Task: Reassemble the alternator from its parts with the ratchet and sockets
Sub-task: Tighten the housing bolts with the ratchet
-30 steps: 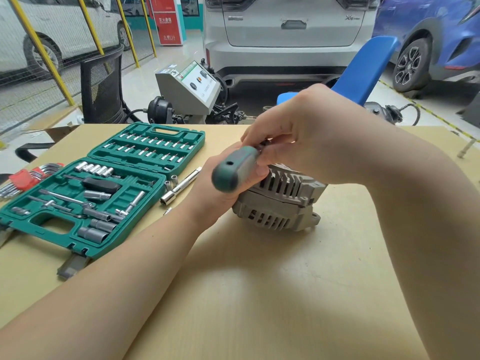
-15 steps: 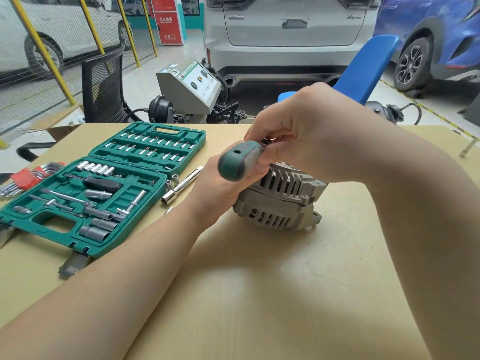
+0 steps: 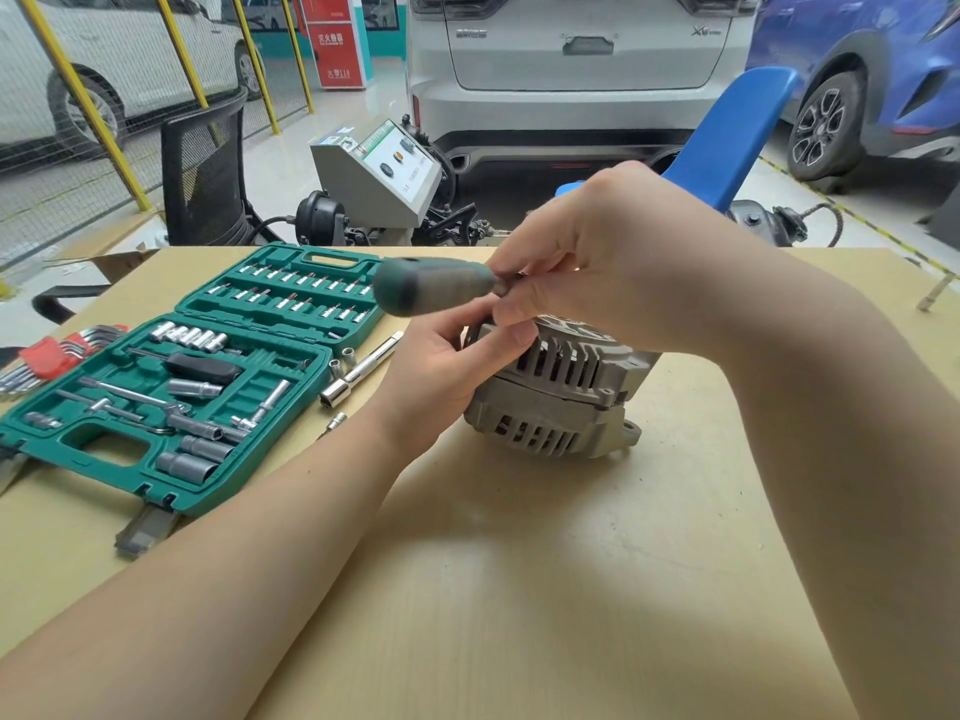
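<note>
Grey cast aluminium was what you had under your palms: the alternator [image 3: 558,394] sat on the tan table [image 3: 519,589], just right of the open green socket case [image 3: 171,392]. Your left hand [image 3: 441,381] braced the housing's near-left side, thumb and fingers curled against the finned edge. Your right hand [image 3: 587,252] hovered over the top, fingertips pinching the neck of the ratchet [image 3: 434,288] where its green handle met the metal, the handle pointing left and a little blurred. The head and socket were hidden beneath your fingers, so I could not tell whether they were seated on a fastener. To have done the step well, you probably needed the socket square on the bolt, the left hand pressing the body down so it would not rock, and short swings. A loose extension bar [image 3: 361,368] lay near your left wrist, apt to be knocked.
</note>
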